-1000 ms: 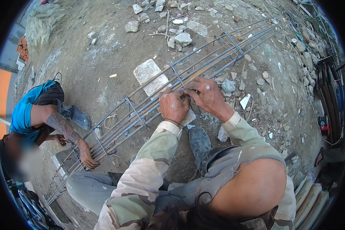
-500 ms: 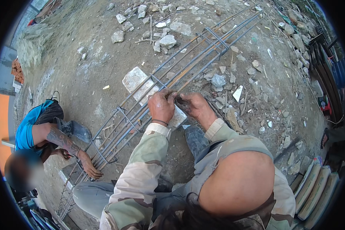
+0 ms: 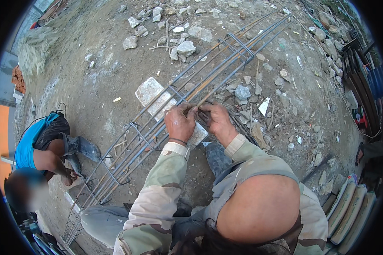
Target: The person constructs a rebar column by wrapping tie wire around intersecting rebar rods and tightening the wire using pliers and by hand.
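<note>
Fingertips of the left hand [image 3: 181, 123] and right hand [image 3: 215, 120] curl together, pinching something too small to make out at a bar of the rebar cage [image 3: 157, 127], which lies slanting across the dirt ground [image 3: 93, 85]. A pale stone block [image 3: 151, 93] sits beneath it. A co-worker's hand [image 3: 70, 176] reaches the cage's lower end.

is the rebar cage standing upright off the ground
No, the rebar cage lies lengthwise on the dirt ground, propped on a flat stone block, with both hands working on its bars.
</note>
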{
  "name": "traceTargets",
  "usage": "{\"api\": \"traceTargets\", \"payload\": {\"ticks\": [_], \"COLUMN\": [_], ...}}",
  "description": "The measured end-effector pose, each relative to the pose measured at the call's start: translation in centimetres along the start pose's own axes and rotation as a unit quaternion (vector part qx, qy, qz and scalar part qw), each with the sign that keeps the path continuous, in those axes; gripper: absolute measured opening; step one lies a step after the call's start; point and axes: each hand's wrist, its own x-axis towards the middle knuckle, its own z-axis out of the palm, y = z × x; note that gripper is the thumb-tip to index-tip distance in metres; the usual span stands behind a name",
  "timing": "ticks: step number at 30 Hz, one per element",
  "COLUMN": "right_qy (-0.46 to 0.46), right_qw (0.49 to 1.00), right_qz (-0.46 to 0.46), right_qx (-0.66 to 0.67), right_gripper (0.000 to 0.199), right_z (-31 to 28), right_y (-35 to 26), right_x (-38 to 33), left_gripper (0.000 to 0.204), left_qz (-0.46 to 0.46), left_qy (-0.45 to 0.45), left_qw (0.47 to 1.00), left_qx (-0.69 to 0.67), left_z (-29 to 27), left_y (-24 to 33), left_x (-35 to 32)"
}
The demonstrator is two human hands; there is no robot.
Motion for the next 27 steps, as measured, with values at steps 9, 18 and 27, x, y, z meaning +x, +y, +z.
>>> {"api": "traceTargets", "payload": {"ticks": [9,18,27], "right_qy": [-0.124,-0.087,-0.039], "right_qw": [0.985,0.985,0.545], "right_qz": [0.100,-0.042,-0.321], "right_qx": [0.061,-0.141,-0.774], "right_gripper": [0.035,0.032,0.028], "right_z": [-0.8,-0.1,6.4], "right_y": [-1.3,-2.4,-8.5], "right_x": [1.0,-1.2,-2.2], "left_gripper": [0.019,0.030,0.032], "left_qz": [0.008,-0.012,0.006], "left_qy": [0.000,-0.113,-0.090], "left_qw": [1.000,0.992,0.994], "left_qx": [-0.004,0.063,0.056], "left_z": [0.0,-1.3,-1.2], "left_y": [-0.3,-0.7,-0.6], "left_x": [0.3,1.5,0.9]}}
